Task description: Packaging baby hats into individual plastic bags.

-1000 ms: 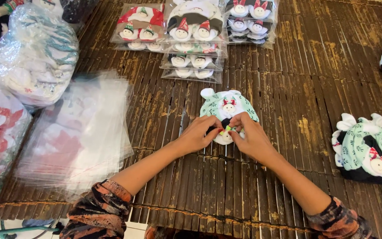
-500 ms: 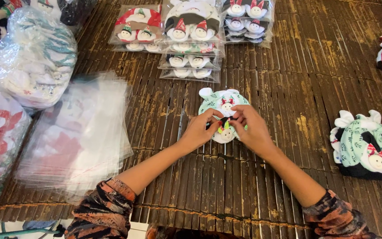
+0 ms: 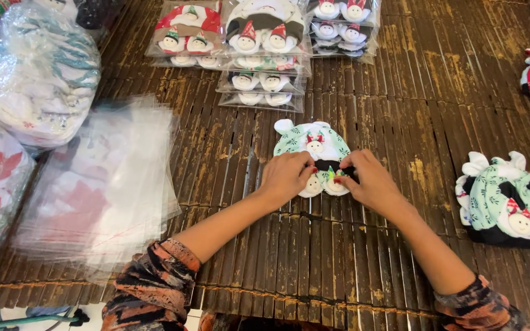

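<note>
Both hands pinched the small soft goods on the slat floor [image 3: 400, 92]: left hand [image 3: 286, 176] and right hand [image 3: 369, 181] closed on the green booties [image 3: 314, 147], apparently pairing them. Clear bags [image 3: 99, 184] lay left; bagging would need a steady grip.

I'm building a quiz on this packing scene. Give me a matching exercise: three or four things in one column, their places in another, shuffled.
Things:
1. green set under both hands
2. clear bags
3. bagged sets
4. unbagged sets

Places:
A. right edge of the mat
B. far side, top middle
C. mat's centre
D. left of the arms

Pairs: 1-C, 2-D, 3-B, 4-A
</note>
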